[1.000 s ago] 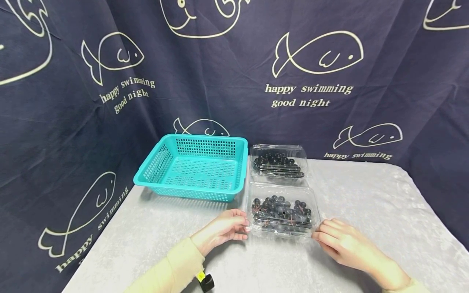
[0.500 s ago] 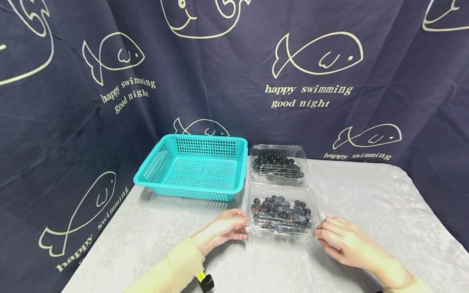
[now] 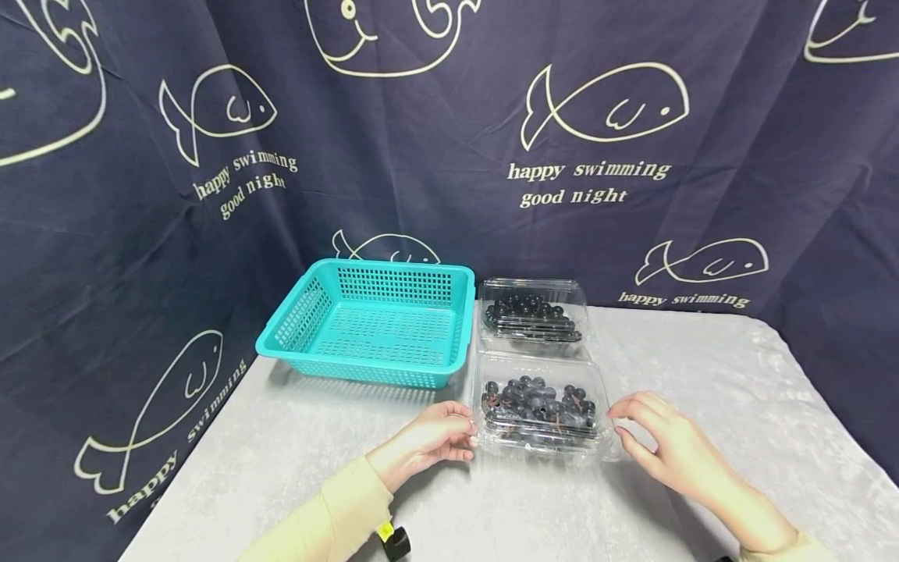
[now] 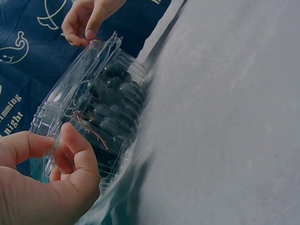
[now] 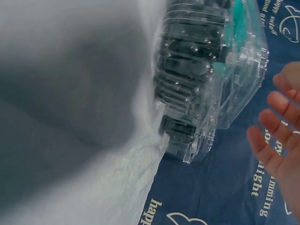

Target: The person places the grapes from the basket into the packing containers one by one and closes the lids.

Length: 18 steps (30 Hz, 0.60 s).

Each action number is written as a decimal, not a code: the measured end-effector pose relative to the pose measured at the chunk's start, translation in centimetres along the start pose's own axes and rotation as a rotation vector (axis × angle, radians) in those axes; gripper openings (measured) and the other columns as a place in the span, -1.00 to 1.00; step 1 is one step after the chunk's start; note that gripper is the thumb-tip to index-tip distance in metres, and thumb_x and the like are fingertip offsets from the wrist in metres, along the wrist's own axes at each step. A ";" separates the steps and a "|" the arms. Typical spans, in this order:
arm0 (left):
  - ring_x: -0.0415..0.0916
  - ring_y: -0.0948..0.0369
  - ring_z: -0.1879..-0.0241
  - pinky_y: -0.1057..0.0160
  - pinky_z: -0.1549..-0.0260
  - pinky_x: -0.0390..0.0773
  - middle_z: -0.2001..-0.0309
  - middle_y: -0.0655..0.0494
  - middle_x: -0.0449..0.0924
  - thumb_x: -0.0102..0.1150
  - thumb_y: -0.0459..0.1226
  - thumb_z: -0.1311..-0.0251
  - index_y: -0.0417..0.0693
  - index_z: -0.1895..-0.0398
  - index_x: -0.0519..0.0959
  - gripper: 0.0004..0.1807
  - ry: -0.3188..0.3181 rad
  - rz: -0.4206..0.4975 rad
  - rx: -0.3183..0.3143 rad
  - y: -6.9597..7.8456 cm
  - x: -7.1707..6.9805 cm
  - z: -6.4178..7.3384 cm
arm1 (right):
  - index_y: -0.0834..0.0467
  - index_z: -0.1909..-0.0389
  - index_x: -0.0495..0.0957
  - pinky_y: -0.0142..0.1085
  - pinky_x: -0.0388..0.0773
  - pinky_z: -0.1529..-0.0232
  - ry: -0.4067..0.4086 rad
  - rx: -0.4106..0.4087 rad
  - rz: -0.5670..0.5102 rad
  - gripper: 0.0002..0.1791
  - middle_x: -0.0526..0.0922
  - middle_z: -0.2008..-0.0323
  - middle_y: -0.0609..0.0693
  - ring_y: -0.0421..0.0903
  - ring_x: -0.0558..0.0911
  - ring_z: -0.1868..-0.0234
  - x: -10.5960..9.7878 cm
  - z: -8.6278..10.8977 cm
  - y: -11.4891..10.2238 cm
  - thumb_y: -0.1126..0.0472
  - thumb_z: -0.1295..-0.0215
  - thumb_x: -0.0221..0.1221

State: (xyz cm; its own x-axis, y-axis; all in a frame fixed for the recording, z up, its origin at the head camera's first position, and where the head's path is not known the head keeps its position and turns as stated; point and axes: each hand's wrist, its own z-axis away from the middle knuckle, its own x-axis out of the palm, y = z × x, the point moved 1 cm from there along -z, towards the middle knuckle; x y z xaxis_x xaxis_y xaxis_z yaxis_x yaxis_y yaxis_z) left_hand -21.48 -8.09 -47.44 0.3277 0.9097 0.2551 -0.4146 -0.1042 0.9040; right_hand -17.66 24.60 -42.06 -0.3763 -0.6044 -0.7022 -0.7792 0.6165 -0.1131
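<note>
A clear plastic clamshell box (image 3: 492, 363) of dark grapes (image 3: 537, 402) sits on the grey cloth, lid down. At its front left corner my left hand (image 3: 428, 441) pinches the rim; in the left wrist view, thumb and fingers (image 4: 75, 145) meet around the clear edge. My right hand (image 3: 677, 449) is raised beside the right end of the box, fingers extended toward the lid's edge. From the right wrist, the fingers (image 5: 267, 138) look spread and stand off from the plastic. Reddish stems (image 4: 91, 129) show through the box wall.
Behind the near box stands a second clear box (image 3: 576, 293) of dark grapes. A turquoise plastic basket (image 3: 460, 312) with mesh walls is at the back left. A dark blue curtain (image 3: 435, 156) with fish drawings closes off the back and left sides.
My right hand has loosened from the box's front right corner, moved slightly up and right, and spread its fingers. My left hand and the boxes stay put.
</note>
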 end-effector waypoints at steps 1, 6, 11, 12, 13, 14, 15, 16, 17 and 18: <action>0.45 0.24 0.53 0.30 0.50 0.61 0.45 0.08 0.41 -0.01 -0.54 0.02 -0.22 0.12 0.29 -0.66 0.000 -0.004 0.000 0.0 0.0 0.0 | 0.11 0.29 0.58 -0.62 0.35 -0.03 -0.009 0.045 -0.017 -0.89 0.59 0.26 -0.16 -0.23 0.53 0.23 -0.1 0.0 0.0 0.20 -0.18 0.16; 0.44 0.23 0.53 0.30 0.50 0.61 0.44 0.05 0.44 -0.02 -0.55 0.05 -0.23 0.13 0.30 -0.65 0.006 -0.014 -0.003 -0.1 0.0 0.0 | 0.16 0.26 0.55 -0.59 0.44 0.28 0.009 0.176 -0.072 -0.59 0.57 0.31 -0.09 -0.28 0.49 0.33 -0.2 0.0 0.0 0.49 0.24 0.32; 0.44 0.23 0.53 0.31 0.51 0.60 0.43 0.01 0.43 -0.02 -0.54 0.03 -0.23 0.13 0.30 -0.66 0.001 -0.017 0.001 0.0 0.0 0.1 | 0.21 0.21 0.54 -0.59 0.48 0.37 0.016 0.280 -0.100 -0.53 0.55 0.33 -0.12 -0.30 0.49 0.35 -0.3 0.0 0.1 0.53 0.27 0.34; 0.44 0.23 0.53 0.31 0.51 0.60 0.43 0.01 0.43 -0.02 -0.54 0.03 -0.22 0.13 0.29 -0.66 0.000 -0.017 0.002 0.0 0.0 0.1 | 0.23 0.19 0.54 -0.57 0.50 0.37 0.006 0.307 -0.108 -0.53 0.54 0.33 -0.13 -0.29 0.50 0.34 -0.3 0.0 0.1 0.53 0.25 0.34; 0.44 0.22 0.52 0.31 0.51 0.60 0.43 0.01 0.43 -0.03 -0.55 0.04 -0.22 0.14 0.29 -0.66 -0.001 -0.015 0.003 0.0 0.0 0.1 | 0.24 0.18 0.53 -0.55 0.52 0.38 -0.003 0.338 -0.115 -0.54 0.54 0.33 -0.14 -0.29 0.50 0.35 -0.4 0.0 0.1 0.53 0.22 0.34; 0.44 0.22 0.52 0.31 0.52 0.60 0.43 0.01 0.43 -0.03 -0.55 0.04 -0.22 0.14 0.29 -0.66 -0.002 -0.015 0.002 0.1 0.0 0.1 | 0.24 0.17 0.53 -0.53 0.53 0.40 -0.011 0.368 -0.123 -0.54 0.54 0.33 -0.14 -0.28 0.51 0.35 -0.4 0.0 0.1 0.52 0.20 0.34; 0.44 0.22 0.52 0.31 0.52 0.60 0.43 0.02 0.43 -0.03 -0.55 0.05 -0.22 0.14 0.29 -0.66 0.000 -0.015 0.002 0.1 0.0 0.0 | 0.25 0.16 0.52 -0.51 0.55 0.41 -0.018 0.397 -0.131 -0.55 0.54 0.33 -0.13 -0.28 0.52 0.35 -0.4 0.0 0.1 0.52 0.18 0.34; 0.44 0.22 0.52 0.31 0.52 0.60 0.43 0.03 0.43 -0.03 -0.56 0.07 -0.22 0.14 0.29 -0.65 0.001 -0.015 0.002 0.1 0.0 0.0 | 0.25 0.14 0.52 -0.48 0.57 0.41 -0.025 0.427 -0.138 -0.55 0.55 0.33 -0.12 -0.28 0.53 0.34 -0.5 0.0 0.0 0.51 0.15 0.33; 0.44 0.21 0.52 0.31 0.53 0.60 0.43 0.03 0.43 -0.03 -0.56 0.08 -0.22 0.14 0.29 -0.65 0.004 -0.016 0.004 0.0 0.1 0.0 | 0.25 0.13 0.51 -0.46 0.58 0.42 -0.031 0.455 -0.142 -0.55 0.55 0.34 -0.11 -0.29 0.53 0.34 -0.5 0.0 0.0 0.50 0.13 0.33; 0.44 0.21 0.52 0.31 0.53 0.59 0.43 0.03 0.43 -0.03 -0.56 0.08 -0.22 0.14 0.29 -0.64 0.005 -0.016 0.004 0.0 0.1 0.0 | 0.25 0.13 0.51 -0.44 0.58 0.42 -0.034 0.482 -0.150 -0.56 0.55 0.34 -0.10 -0.29 0.54 0.34 -0.5 0.0 0.0 0.48 0.12 0.33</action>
State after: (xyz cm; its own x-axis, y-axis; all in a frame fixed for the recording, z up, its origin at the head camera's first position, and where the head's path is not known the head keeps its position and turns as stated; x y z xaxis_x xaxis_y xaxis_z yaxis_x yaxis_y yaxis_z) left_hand -21.48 -8.03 -47.39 0.3297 0.9134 0.2387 -0.4059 -0.0911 0.9094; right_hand -17.46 24.92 -41.75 -0.2550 -0.6921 -0.6753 -0.5007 0.6920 -0.5201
